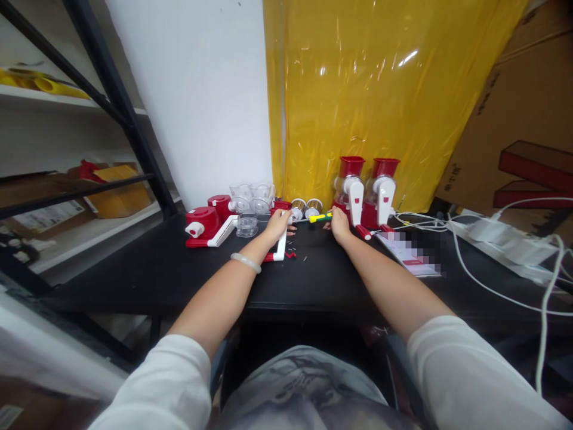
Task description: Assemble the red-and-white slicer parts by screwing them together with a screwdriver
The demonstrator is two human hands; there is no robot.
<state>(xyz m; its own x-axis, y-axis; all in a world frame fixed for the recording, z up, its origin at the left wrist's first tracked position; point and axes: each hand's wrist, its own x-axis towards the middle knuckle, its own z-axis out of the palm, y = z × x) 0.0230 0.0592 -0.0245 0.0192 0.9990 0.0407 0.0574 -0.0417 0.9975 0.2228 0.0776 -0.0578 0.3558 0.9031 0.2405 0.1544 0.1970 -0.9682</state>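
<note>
My left hand (278, 226) is closed on a white crank handle (282, 243) whose red grip points left near the table top. My right hand (340, 226) grips a yellow and green screwdriver (320, 217), its shaft reaching left to the white part at my left hand. Small screws and a red piece (290, 255) lie on the black table just below the crank. Behind my hands stand two metal drums (313, 207) with white rims. The fingertips of both hands are partly hidden.
Two assembled red and white grinders (384, 194) stand at right, beside a tablet (409, 254) and a power strip (505, 239) with white cables. At left are red bases (203, 222) and clear plastic hoppers (246, 225) on the black table (179, 280). A shelf rack rises further left.
</note>
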